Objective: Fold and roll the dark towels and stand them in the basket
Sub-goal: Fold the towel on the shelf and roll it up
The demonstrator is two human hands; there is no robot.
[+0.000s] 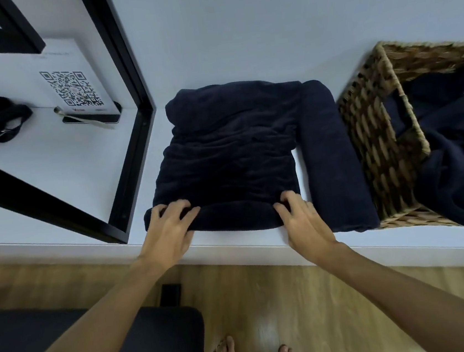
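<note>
Hands: left hand (170, 226) and right hand (299, 214) curling over folded towel (228, 153), rolling near edge.
Finished: rolled towel (335, 158) lying beside basket (376, 130).
Remaining: rolling, standing both inside.

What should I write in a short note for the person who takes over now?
Left hand and right hand: both grip the near edge of the folded towel, starting its roll.
Rolled towel lies on the shelf between the folded towel and the basket.
Loose towel hangs over the basket's rim.
Done: one roll. Left: finish this roll, do the loose towel, stand all in the basket.
</note>
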